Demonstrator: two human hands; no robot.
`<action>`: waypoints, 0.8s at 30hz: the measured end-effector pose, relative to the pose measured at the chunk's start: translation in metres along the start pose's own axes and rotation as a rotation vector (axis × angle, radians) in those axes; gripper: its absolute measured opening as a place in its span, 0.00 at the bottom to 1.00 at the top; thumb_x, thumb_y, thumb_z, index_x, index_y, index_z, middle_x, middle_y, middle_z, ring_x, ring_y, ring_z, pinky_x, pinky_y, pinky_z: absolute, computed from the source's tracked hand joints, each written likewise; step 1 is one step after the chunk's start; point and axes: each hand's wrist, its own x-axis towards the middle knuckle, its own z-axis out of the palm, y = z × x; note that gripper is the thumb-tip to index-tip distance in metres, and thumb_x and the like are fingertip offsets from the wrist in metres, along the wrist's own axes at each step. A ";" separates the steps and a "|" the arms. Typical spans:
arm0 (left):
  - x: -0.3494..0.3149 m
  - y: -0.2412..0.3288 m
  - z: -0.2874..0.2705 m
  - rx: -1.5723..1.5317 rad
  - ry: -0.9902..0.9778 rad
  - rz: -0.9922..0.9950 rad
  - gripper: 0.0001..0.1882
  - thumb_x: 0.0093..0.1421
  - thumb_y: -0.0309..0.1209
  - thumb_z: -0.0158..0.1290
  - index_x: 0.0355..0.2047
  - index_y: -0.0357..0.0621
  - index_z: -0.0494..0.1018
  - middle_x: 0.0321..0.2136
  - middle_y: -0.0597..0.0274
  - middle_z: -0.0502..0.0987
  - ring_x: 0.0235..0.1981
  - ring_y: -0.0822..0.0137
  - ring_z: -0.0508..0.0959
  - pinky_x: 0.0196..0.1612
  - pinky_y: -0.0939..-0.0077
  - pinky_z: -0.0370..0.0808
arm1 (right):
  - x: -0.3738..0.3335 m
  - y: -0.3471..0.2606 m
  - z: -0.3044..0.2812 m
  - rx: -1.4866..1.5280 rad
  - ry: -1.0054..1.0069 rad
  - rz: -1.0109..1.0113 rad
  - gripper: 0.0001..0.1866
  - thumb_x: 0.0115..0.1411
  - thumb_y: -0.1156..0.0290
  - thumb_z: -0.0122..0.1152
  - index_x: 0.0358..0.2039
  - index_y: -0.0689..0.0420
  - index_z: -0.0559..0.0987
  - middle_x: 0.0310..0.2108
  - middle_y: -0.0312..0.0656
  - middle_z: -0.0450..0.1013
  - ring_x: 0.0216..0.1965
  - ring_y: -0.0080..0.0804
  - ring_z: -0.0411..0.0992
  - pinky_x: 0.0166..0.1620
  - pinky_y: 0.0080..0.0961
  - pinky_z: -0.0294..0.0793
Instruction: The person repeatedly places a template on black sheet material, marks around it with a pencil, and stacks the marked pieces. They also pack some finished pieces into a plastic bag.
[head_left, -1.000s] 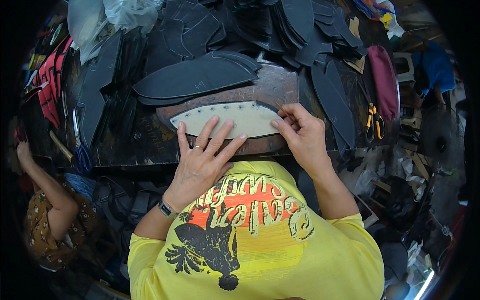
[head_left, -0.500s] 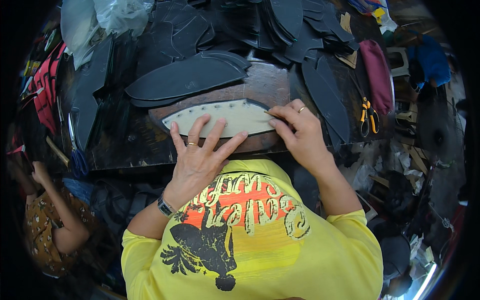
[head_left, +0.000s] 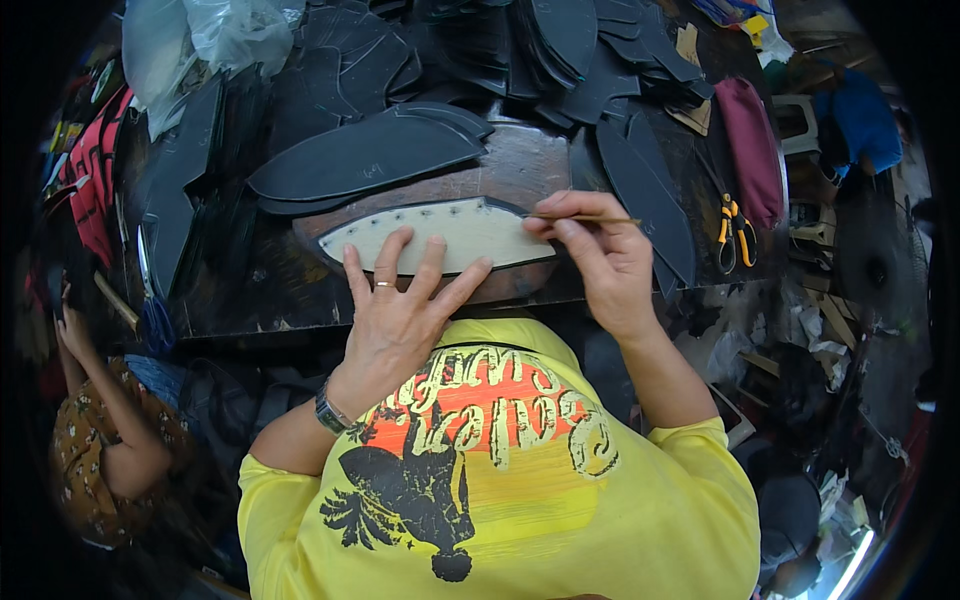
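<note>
A pale, leaf-shaped template (head_left: 478, 240) with a row of small dark holes along its far edge lies on a dark cut piece (head_left: 506, 205), whose border shows around it. Fingers spread, my left hand (head_left: 395, 325) presses flat on the template's near side. My right hand (head_left: 612, 275) pinches a thin brownish stick-like marking tool (head_left: 612, 219) between thumb and fingers. Its tip reaches the right end of the template, and its back end points right, nearly level. The exact kind of tool is too small to tell.
Beyond the template lies a stack of dark leaf-shaped pieces (head_left: 370, 155). More dark cut pieces fill the table's far side. Orange-handled scissors (head_left: 736, 235) and a maroon roll (head_left: 750, 150) sit right; blue-handled scissors (head_left: 155, 315) sit left. Another person's arm (head_left: 105, 390) shows lower left.
The right hand has turned, so the tool now lies nearly level with its back end showing to the right. The left hand stays pressed on the template.
</note>
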 end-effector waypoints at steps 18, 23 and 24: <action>-0.015 -0.009 0.020 -0.127 0.117 0.033 0.36 0.62 0.30 0.54 0.71 0.58 0.62 0.73 0.57 0.55 0.76 0.51 0.49 0.65 0.16 0.42 | 0.026 0.031 0.040 -0.822 -0.061 -0.578 0.08 0.63 0.84 0.60 0.42 0.62 0.76 0.34 0.49 0.77 0.31 0.44 0.79 0.37 0.30 0.78; -0.020 -0.018 0.019 -0.192 0.135 0.059 0.37 0.60 0.33 0.58 0.70 0.56 0.63 0.73 0.59 0.57 0.76 0.55 0.51 0.69 0.23 0.45 | 0.025 0.033 0.039 -0.762 0.016 -0.384 0.05 0.69 0.79 0.57 0.44 0.61 0.75 0.33 0.40 0.77 0.30 0.24 0.76 0.37 0.22 0.77; -0.023 -0.021 0.018 -0.231 0.130 0.068 0.37 0.60 0.33 0.59 0.70 0.56 0.62 0.73 0.59 0.57 0.76 0.56 0.51 0.70 0.25 0.45 | 0.025 0.033 0.039 -0.772 0.017 -0.388 0.05 0.69 0.79 0.57 0.44 0.61 0.75 0.33 0.40 0.77 0.30 0.24 0.76 0.37 0.22 0.77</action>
